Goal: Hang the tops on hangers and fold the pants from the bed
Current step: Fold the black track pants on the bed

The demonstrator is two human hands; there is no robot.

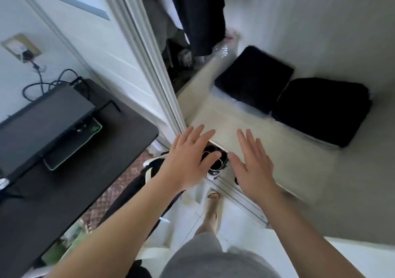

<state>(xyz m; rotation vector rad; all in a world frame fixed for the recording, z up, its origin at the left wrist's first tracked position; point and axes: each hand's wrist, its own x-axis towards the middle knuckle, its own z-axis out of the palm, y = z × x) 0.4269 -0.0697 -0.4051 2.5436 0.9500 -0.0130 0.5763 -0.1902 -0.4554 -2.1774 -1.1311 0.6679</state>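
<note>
Both grips are open, fingers straight, holding nothing. The left grip point(188, 160) hovers over the near corner of the bed point(299, 171), the right grip point(254, 166) just beside it. Two folded dark garments point(254, 77) point(320, 111) lie side by side farther up the bed.

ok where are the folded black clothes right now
In the head view, the folded black clothes sit in two piles side by side on the pale surface at upper right, beyond the right hand, right of the hanging dark clothes.
</note>
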